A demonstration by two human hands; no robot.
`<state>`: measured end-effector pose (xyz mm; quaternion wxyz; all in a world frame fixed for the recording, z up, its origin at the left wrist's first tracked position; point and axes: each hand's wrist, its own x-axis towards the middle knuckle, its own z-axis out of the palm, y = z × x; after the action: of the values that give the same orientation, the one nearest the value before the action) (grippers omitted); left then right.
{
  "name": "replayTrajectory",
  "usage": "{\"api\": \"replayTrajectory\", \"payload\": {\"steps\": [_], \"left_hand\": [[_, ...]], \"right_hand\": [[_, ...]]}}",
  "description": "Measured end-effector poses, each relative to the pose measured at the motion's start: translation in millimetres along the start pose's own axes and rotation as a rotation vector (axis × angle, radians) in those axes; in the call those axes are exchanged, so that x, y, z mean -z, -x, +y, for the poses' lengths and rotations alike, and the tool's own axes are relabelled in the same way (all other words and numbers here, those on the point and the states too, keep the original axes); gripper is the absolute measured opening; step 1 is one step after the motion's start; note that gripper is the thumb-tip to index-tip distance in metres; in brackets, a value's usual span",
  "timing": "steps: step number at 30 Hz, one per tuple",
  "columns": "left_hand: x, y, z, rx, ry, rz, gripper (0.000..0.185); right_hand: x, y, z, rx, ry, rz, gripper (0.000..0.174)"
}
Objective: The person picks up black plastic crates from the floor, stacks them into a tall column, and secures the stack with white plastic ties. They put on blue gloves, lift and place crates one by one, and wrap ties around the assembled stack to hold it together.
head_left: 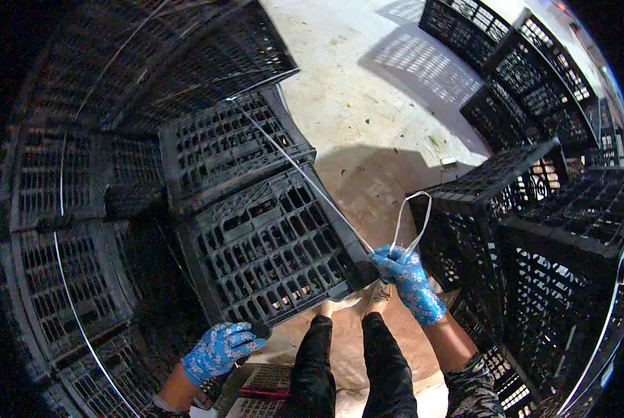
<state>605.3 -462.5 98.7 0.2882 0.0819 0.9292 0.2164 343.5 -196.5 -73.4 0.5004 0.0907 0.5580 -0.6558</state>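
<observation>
Black plastic slatted crates (280, 240) stand stacked before me, the near one tilted in view. My right hand (408, 282), in a blue flowered glove, is closed on a white strap (325, 196) at the near crate's right corner. From the fist the strap runs up and left across the crates, and a loop of it sticks up above the fingers. My left hand (223, 350), gloved alike, is at the crate's lower left corner with its fingers bent; whether it grips the crate or something dark beside it is hard to tell.
More black crates (56, 292) with a white strap rise at the left. Others (557, 271) stand close on the right, and a further stack (526, 68) is at the upper right. Pale floor (343, 94) with small debris lies between. A reddish crate (265, 384) is by my legs.
</observation>
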Motion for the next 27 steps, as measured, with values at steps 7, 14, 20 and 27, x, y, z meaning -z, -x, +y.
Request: {"api": "replayTrajectory", "payload": {"steps": [7,14,20,27], "left_hand": [[-267,89,-44,0.241,0.135,0.116,0.044],[-262,15,22,0.143,0.181,0.433,0.053],[-164,8,-56,0.513,-0.095,0.820,0.058],[-141,-83,-133,1.120,-0.154,0.810,0.073]], "right_hand": [[-22,-30,19,0.015,0.231,-0.053,0.016],[-37,-45,11,0.008,0.442,-0.125,0.013],[-78,-110,-29,0.144,0.560,-0.167,0.010],[-240,-202,-69,0.243,0.525,-0.419,0.010]]}}
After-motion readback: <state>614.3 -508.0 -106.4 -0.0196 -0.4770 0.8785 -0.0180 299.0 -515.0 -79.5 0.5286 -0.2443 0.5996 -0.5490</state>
